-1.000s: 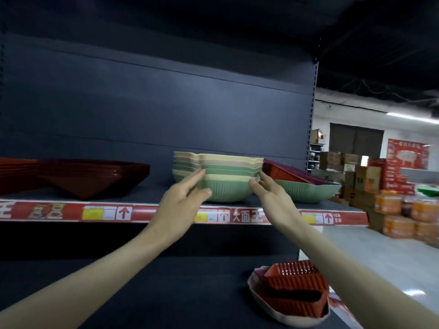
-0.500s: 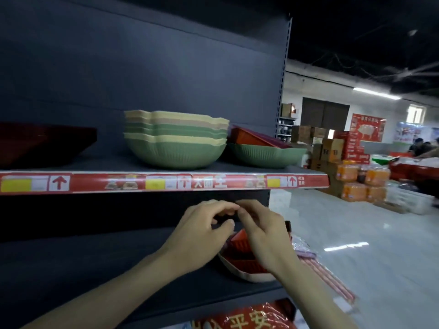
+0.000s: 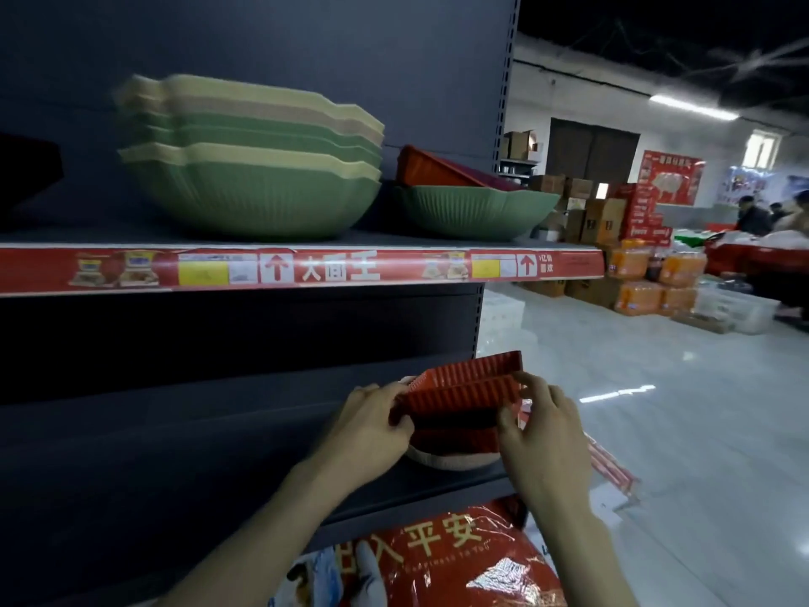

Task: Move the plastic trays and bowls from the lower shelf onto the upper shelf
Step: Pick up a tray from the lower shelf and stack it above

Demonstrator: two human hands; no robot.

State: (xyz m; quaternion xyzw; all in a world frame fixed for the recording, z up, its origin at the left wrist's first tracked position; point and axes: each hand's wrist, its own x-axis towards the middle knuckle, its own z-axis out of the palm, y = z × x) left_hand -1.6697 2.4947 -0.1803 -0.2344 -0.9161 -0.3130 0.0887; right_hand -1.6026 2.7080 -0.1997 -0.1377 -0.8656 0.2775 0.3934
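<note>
On the lower shelf (image 3: 175, 431), red ribbed plastic trays (image 3: 464, 394) sit stacked inside a cream bowl (image 3: 446, 460) at the right end. My left hand (image 3: 367, 431) grips the left end of the red trays. My right hand (image 3: 536, 431) pinches their right end. On the upper shelf (image 3: 394, 265) stands a stack of green and cream bowls (image 3: 249, 159). To its right a single green bowl (image 3: 473, 210) holds red trays (image 3: 437, 168).
A dark red tray (image 3: 26, 173) shows at the upper shelf's left edge. A red plastic package (image 3: 446, 558) lies below the lower shelf. Red strips (image 3: 613, 470) lie on the floor to the right. Boxes and orange goods (image 3: 634, 256) stand far off.
Both hands left the bowl stack on the upper shelf, came down to the lower shelf and took hold of the red trays. My view swung right and down.
</note>
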